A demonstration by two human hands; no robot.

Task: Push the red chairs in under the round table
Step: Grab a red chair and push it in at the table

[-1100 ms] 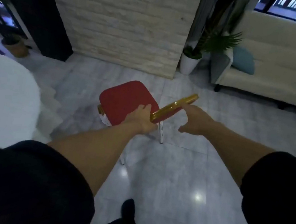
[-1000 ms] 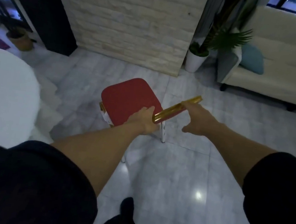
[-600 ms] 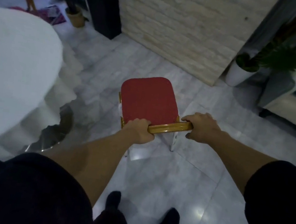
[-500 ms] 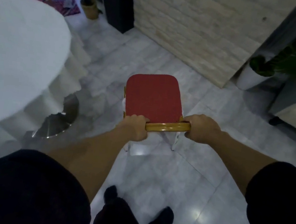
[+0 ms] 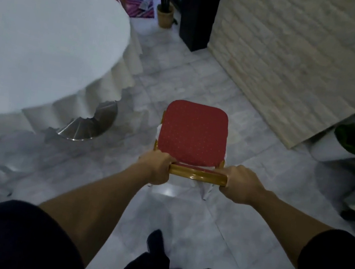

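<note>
A red chair point(image 5: 193, 133) with a dotted red seat and a gold frame stands on the marble floor in the middle of the view. My left hand point(image 5: 157, 167) grips the left end of its gold top rail and my right hand point(image 5: 240, 184) grips the right end. The round table point(image 5: 49, 34), covered by a white cloth, sits at the left, with its shiny metal base point(image 5: 87, 126) showing under the cloth. The chair is apart from the table, to the right of the base.
A pale brick wall point(image 5: 294, 66) runs along the right, with a dark pillar point(image 5: 198, 13) at its far end. A white potted plant point(image 5: 346, 145) stands at the right edge. A small basket planter point(image 5: 165, 16) and a pink mat point(image 5: 139, 8) lie beyond the table.
My right hand has closed on the chair's top rail, joining the left. The chair has turned to face squarely away from me, and the view has swung left so more of the table shows.
</note>
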